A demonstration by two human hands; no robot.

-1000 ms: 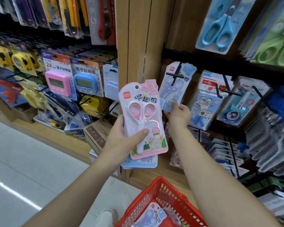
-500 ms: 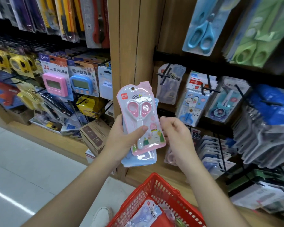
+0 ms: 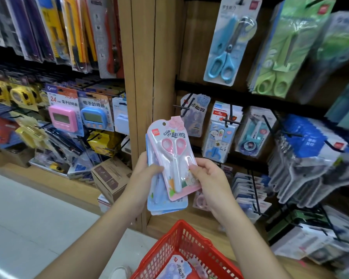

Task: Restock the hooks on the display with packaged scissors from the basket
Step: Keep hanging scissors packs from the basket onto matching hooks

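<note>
While a purple scissors pack (image 3: 177, 268) is lying in the red basket (image 3: 165, 250) below, the left hand (image 3: 143, 178) is gripping the blue scissors packs (image 3: 161, 206) with a pink scissors pack (image 3: 174, 156) in front, and the right hand (image 3: 210, 178) is pinching the pink one's right edge. Beyond the hands, one hanging pack (image 3: 195, 115) is sitting on a display hook (image 3: 180, 107).

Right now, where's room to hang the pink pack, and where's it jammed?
Leftmost hook, beside the wooden post, holds a thin stack, prong tip bare. Bare back panel between post and blue scissors. Blue-labelled packs on the right are crowded.
</note>
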